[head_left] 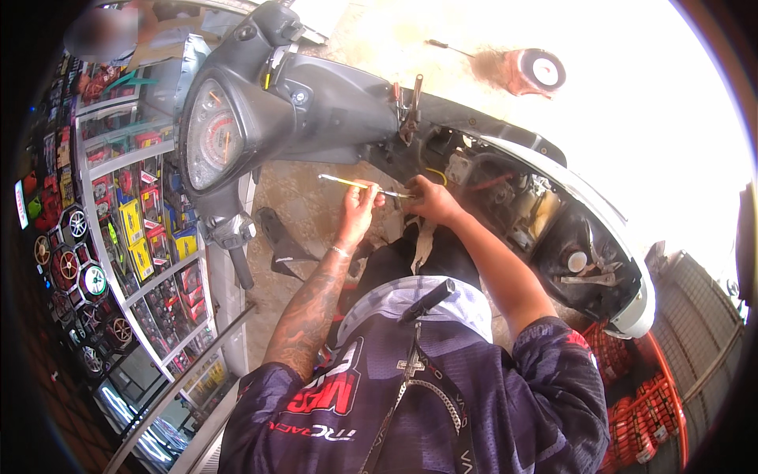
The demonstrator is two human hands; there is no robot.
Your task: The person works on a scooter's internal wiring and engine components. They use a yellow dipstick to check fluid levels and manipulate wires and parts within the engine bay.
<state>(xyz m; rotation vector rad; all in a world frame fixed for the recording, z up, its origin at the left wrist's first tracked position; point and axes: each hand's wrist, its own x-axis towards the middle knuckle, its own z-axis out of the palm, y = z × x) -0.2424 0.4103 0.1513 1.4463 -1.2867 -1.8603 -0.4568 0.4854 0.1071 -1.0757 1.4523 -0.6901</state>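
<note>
A grey scooter stands in front of me with its body panels off and its inner parts bare. My left hand is closed on a thin screwdriver with a yellow band, held nearly level with its tip pointing right. My right hand grips something small at the tool's tip, against the open frame below the seat area; what it holds is hidden by the fingers. A yellow wire curls just above that hand.
A glass display shelf with packaged parts stands at my left. The scooter's speedometer and handlebar reach toward it. A red round disc and a tool lie on the floor beyond. Red crates sit at right.
</note>
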